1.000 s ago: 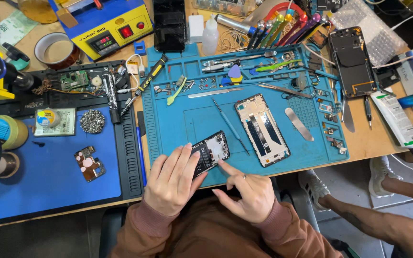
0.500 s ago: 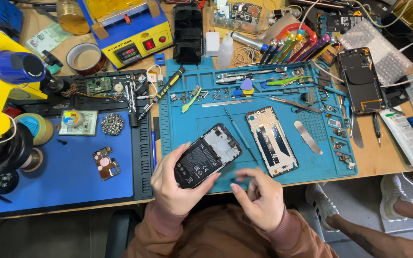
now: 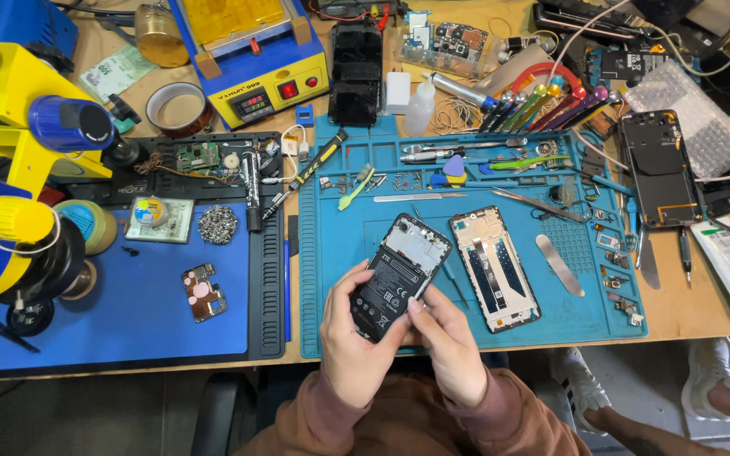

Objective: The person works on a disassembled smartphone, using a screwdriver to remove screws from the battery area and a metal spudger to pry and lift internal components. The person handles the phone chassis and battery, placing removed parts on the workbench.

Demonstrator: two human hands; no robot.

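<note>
An opened black phone body [image 3: 400, 272] with its battery showing is tilted above the near edge of the teal repair mat [image 3: 340, 279]. My left hand [image 3: 350, 338] grips its lower left end. My right hand [image 3: 448, 344] is on the lower right end, with the thumb pressed on the phone's bottom edge. A bare phone frame [image 3: 495, 267] lies flat on the mat just right of the hands.
Tweezers [image 3: 525, 199], a metal pry tool [image 3: 559, 264], screwdrivers and small parts litter the teal mat. A blue mat [image 3: 128, 321] at left carries a small circuit board [image 3: 204, 292]. A yellow microscope [image 3: 19, 169] stands far left, a heating plate [image 3: 251, 59] behind, another phone [image 3: 657, 169] right.
The phone body has been lifted and tilted more upright on the mat. My right hand has moved up from below onto the phone's lower end. The view has shifted.
</note>
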